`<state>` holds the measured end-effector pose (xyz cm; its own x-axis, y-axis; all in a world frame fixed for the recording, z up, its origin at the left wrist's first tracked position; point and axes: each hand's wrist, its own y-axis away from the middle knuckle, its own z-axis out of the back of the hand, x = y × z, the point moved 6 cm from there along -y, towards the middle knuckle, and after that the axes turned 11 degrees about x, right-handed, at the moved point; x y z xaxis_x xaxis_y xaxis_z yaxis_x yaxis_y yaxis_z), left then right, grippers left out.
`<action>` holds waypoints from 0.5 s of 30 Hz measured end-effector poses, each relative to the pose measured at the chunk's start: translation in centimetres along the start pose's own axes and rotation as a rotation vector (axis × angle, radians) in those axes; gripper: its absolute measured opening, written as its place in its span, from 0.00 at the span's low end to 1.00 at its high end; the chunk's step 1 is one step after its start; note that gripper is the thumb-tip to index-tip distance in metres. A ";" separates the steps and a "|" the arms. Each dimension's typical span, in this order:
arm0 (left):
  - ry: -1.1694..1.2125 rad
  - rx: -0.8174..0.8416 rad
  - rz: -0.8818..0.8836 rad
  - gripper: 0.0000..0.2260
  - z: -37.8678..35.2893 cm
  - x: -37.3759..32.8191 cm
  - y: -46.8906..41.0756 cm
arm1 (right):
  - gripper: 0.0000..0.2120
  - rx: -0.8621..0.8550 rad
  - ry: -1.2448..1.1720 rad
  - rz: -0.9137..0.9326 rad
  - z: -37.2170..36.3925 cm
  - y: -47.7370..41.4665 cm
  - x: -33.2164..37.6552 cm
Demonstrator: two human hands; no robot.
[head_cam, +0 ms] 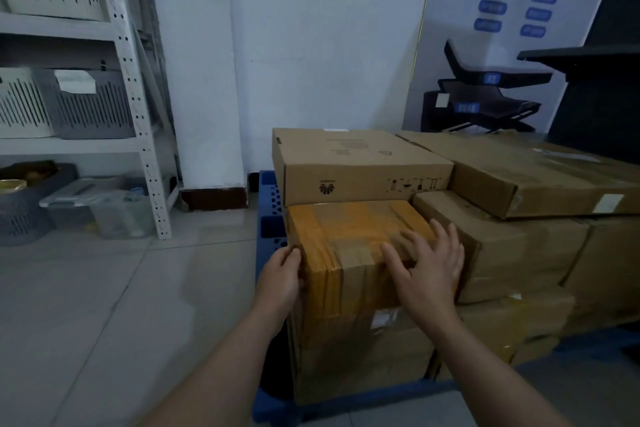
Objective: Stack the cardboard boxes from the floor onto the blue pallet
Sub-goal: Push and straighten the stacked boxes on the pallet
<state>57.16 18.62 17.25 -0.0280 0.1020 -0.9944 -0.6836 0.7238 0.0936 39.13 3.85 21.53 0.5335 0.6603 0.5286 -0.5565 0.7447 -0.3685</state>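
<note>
A taped cardboard box [349,236] with yellow-brown tape sits on top of another carton [360,357] at the front left corner of the blue pallet [268,218]. My left hand [280,277] presses against the taped box's left side, fingers curled at its top edge. My right hand [429,267] lies flat on the box's top right corner with fingers spread. Behind it stands a flat printed box [356,163]. More cartons [519,253] fill the pallet to the right, with a wide flat box [540,173] on top.
A white metal shelving rack [135,90] with slotted bins stands at the left, with a clear plastic tub [104,208] and a grey basket [24,211] under it. Grey tiled floor [121,305] lies left of the pallet. Black tiered trays [485,97] stand behind the stack.
</note>
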 end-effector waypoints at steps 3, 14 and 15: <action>-0.007 0.060 -0.008 0.14 0.7 0.2 -0.6 | 0.24 0.055 0.010 0.044 -1.3 0.3 2.5; 0.007 0.294 -0.003 0.17 3.6 2.3 -5.4 | 0.51 -0.127 -0.202 -0.094 -7.1 5.3 5.5; -0.001 0.307 -0.001 0.18 4.1 2.7 -6.0 | 0.55 -0.124 -0.196 -0.109 -7.6 5.7 5.8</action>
<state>64.11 17.34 14.26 -0.0264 0.1017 -0.9945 -0.4311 0.8964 0.1031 43.94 12.67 16.70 0.4456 0.5530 0.7040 -0.4137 0.8246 -0.3858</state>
